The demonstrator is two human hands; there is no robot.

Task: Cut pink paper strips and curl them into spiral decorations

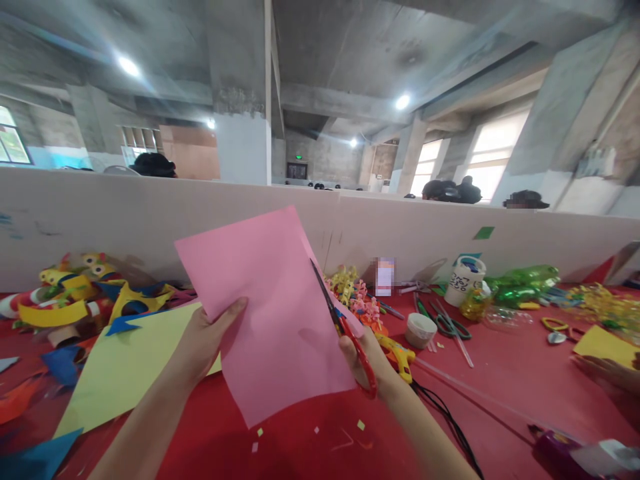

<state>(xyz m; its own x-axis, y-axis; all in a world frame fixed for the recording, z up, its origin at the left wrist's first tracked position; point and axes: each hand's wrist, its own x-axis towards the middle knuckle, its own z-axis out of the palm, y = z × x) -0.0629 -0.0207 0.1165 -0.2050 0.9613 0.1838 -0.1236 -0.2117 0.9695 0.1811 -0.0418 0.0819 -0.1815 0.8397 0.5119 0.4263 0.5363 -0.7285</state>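
A large sheet of pink paper (pixel 280 313) is held up above the red table. My left hand (pixel 220 333) grips its left side, thumb on the near face and the fingers hidden behind. My right hand (pixel 363 353) is closed around a pair of red-handled scissors (pixel 357 347), whose dark blades point up and left along the sheet's right edge. A narrow pink strip shows to the right of the blades, beside my right hand. Under my left forearm lies a pale yellow sheet (pixel 135 363).
Paper figures and scraps (pixel 75 287) crowd the left. Toward the right are a yellow glue gun (pixel 397 353) with a black cord, a white bowl (pixel 420 330), green-handled scissors (pixel 453 327) and green plastic bottles (pixel 525 283). Another person's hand (pixel 610 373) rests by yellow paper. A white partition (pixel 125 207) stands behind.
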